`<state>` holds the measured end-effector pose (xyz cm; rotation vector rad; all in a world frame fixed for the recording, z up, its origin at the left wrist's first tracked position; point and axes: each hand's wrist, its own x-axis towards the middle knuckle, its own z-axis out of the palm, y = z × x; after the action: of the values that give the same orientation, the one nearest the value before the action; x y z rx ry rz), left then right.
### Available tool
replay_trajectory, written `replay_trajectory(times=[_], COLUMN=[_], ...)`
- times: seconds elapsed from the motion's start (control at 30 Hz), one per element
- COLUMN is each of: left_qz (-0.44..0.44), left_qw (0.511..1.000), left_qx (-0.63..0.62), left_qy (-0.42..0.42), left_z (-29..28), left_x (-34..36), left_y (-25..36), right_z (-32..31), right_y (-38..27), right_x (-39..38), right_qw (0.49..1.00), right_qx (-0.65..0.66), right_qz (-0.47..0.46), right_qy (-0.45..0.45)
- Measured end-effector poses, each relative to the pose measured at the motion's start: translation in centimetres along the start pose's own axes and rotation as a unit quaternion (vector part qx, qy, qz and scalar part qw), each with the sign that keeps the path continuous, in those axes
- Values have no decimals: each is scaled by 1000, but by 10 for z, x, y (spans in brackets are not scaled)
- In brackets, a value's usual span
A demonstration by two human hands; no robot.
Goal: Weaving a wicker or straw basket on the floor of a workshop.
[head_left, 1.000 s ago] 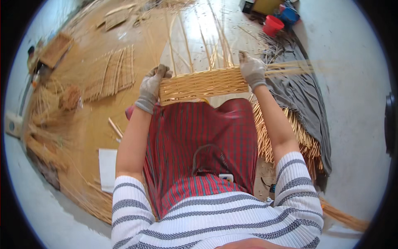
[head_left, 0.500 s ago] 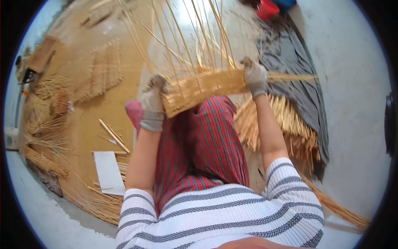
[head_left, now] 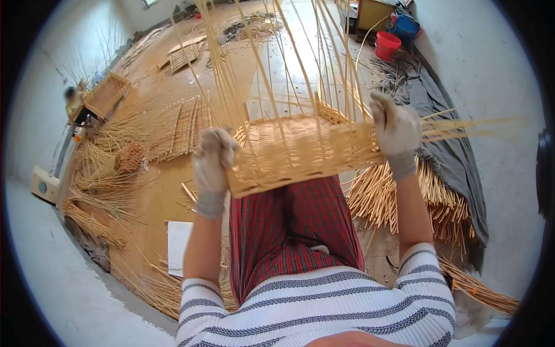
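The brownish floor [head_left: 159,199] spreads widest, reaching past the seated person toward twelve o'clock. Over at two o'clock a grey cloth [head_left: 439,110] lies rumpled, partly covering a pile of cut rods [head_left: 376,194] whose ends point back this way. A flat woven panel [head_left: 180,128] rests on the floor at eleven o'clock. Straight ahead, at twelve, the woven basket [head_left: 306,151] is up in the air just above the lap, one long side toward the person and slightly tilted, its left end lower; tall unwoven stakes rise from it. A red bucket [head_left: 387,46] stands farther off at one o'clock. Smallest are the gloved hands: the left hand [head_left: 214,149] is closed around the basket's nine-o'clock end, the right hand [head_left: 399,122] curled around its three-o'clock end, some fingertips hidden.
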<state>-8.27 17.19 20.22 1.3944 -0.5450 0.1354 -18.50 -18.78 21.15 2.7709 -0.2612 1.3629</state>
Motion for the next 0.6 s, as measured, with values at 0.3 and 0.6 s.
replay_trajectory(times=[0.3, 0.6], left_qz=[162, 258], left_qw=[936, 876], left_qx=[-17, 310], left_qy=[-311, 263], left_z=[127, -6], left_x=[-143, -78], left_y=[37, 35], right_z=[-88, -11], right_y=[-66, 21], right_x=[-125, -169], right_qw=[934, 795], right_qx=[323, 503], right_qz=[72, 301], right_qy=[134, 154])
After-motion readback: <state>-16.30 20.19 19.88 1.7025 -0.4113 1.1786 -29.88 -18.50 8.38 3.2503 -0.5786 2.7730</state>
